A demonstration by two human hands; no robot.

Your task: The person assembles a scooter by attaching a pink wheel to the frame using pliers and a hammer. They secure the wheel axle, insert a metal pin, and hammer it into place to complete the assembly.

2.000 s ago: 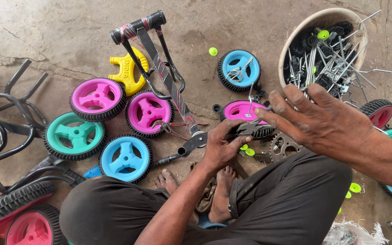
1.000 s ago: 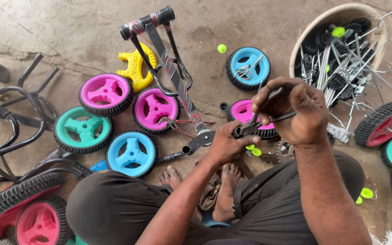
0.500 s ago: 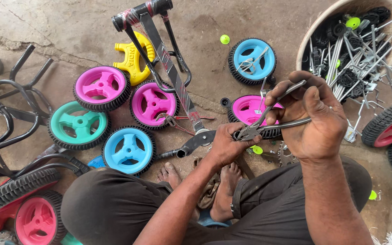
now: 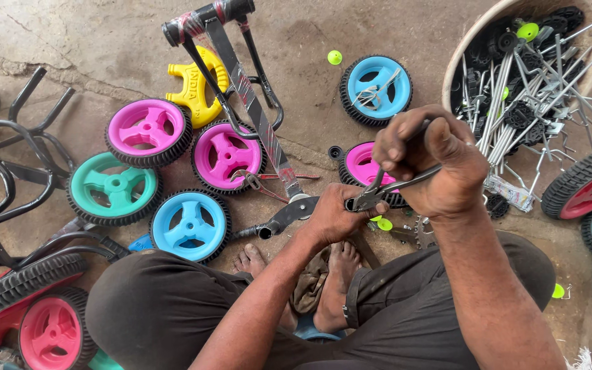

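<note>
I sit on the ground with bare feet. My right hand (image 4: 436,164) grips the handles of metal pliers (image 4: 386,190), squeezed together. The jaws point left and meet the fingertips of my left hand (image 4: 337,216). That hand is curled around a small dark part, mostly hidden, beside the black crank arm (image 4: 282,218) at the lower end of a small bicycle frame (image 4: 255,116) lying on the floor. A pink wheel (image 4: 359,164) lies just behind both hands.
Pink, teal and blue plastic wheels (image 4: 190,223) lie to the left. A round basket (image 4: 462,58) of metal rods and black parts stands at upper right. Red-handled pliers (image 4: 258,181), a yellow plastic piece (image 4: 200,89) and black tube frames (image 4: 8,157) lie around.
My right hand came away from beside the basket toward me, took up the pliers and brought the jaws to my left hand's fingers. The left hand stayed by the crank.
</note>
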